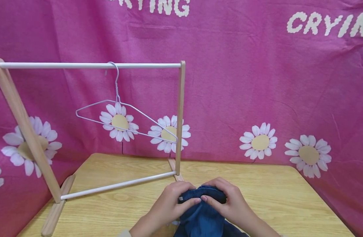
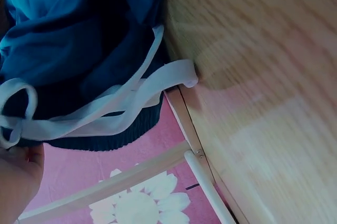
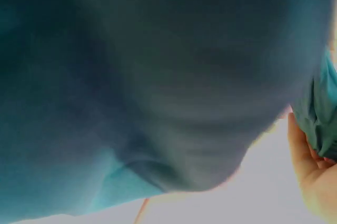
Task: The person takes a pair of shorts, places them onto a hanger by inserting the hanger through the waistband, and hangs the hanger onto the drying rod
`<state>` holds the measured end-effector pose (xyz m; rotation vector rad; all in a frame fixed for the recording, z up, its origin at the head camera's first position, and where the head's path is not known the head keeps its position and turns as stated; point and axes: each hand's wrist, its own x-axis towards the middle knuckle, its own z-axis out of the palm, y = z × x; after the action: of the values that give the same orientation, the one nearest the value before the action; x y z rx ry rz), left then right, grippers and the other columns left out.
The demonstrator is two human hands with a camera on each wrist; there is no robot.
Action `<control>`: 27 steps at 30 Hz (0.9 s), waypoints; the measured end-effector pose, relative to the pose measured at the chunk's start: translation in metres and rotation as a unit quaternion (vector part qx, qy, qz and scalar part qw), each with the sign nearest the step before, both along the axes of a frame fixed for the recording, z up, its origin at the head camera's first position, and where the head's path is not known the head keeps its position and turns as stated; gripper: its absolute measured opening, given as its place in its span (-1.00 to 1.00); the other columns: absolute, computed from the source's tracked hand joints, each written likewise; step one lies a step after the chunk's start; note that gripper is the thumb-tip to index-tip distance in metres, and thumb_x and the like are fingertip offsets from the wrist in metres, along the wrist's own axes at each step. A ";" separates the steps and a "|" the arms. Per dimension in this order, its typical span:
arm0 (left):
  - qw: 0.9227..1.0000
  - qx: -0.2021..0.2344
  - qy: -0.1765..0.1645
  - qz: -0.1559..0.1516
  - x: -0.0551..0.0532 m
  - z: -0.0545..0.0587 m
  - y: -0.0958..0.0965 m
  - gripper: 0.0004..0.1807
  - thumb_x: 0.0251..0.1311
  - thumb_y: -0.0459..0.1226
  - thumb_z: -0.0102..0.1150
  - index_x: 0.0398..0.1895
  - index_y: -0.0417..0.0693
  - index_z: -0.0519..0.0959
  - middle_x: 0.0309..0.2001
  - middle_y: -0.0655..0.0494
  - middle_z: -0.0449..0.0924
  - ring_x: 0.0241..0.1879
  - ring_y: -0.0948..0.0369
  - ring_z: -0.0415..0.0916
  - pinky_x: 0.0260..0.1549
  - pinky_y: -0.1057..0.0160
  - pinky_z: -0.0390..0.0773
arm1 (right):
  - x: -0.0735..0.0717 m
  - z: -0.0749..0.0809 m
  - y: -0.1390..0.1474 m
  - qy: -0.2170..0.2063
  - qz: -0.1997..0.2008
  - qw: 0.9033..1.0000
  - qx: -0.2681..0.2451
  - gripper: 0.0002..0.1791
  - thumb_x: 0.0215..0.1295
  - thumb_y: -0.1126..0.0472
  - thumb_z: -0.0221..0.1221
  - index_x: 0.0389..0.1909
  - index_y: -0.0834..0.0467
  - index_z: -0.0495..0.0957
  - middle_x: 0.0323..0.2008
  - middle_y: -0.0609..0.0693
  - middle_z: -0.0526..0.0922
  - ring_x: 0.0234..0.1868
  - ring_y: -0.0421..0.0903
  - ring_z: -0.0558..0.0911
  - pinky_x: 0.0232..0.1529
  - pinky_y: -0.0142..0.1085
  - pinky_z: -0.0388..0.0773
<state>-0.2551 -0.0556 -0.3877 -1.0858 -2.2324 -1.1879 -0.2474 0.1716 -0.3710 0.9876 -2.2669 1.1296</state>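
Dark blue pants (image 1: 202,219) with a gathered elastic waistband are held up over the front of the table; their length is hidden below the head view. My left hand (image 1: 171,201) grips the waistband on its left side, thumb towards me. On the other side my right hand (image 1: 230,204) pinches the same waistband, the two thumb tips close together. In the left wrist view a white drawstring (image 2: 118,111) hangs in loops against the cloth. Blue fabric (image 3: 184,92) fills most of the right wrist view, blurred, with part of a hand (image 3: 313,174) at its right edge.
A rack with wooden posts (image 1: 180,115) and a white top rail (image 1: 63,65) stands at the left of the wooden table (image 1: 258,187). From the rail hangs a white wire hanger (image 1: 126,131). Behind is a pink cloth (image 1: 228,82) printed with daisies and lettering.
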 end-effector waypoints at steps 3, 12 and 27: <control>1.000 -0.013 0.010 0.016 0.000 0.002 0.001 -0.84 0.32 -0.11 0.33 -0.14 0.06 0.68 -0.23 0.31 0.69 -0.20 0.38 0.56 -0.10 0.29 0.60 | 0.000 0.002 -0.001 0.004 0.003 1.000 -0.003 -0.71 0.24 0.21 0.42 -0.04 -0.06 0.67 -0.15 -0.25 0.69 -0.15 -0.24 0.68 -0.06 -0.31 0.65; 0.999 -0.024 0.007 0.037 0.002 0.005 0.001 -0.81 0.30 -0.03 0.34 -0.19 0.10 0.66 -0.26 0.35 0.65 -0.23 0.40 0.51 -0.14 0.31 0.57 | 0.001 0.003 -0.006 0.033 -0.001 0.999 -0.008 -0.73 0.19 0.32 0.43 -0.20 -0.05 0.61 -0.27 -0.25 0.64 -0.27 -0.28 0.62 -0.20 -0.37 0.64; 0.998 -0.028 -0.026 0.059 -0.009 0.004 -0.009 -0.51 0.03 -0.09 0.58 -0.01 -0.01 0.59 -0.18 0.24 0.62 -0.16 0.33 0.52 -0.08 0.25 0.59 | -0.004 0.029 -0.007 0.091 -0.053 0.993 -0.058 -0.65 0.11 0.49 0.41 -0.19 0.05 0.60 -0.25 -0.14 0.66 -0.20 -0.22 0.62 -0.08 -0.52 0.54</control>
<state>-0.2639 -0.0642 -0.3837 -0.9390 -2.3469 -1.1230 -0.2512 0.1651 -0.3423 0.8764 -2.0605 1.0680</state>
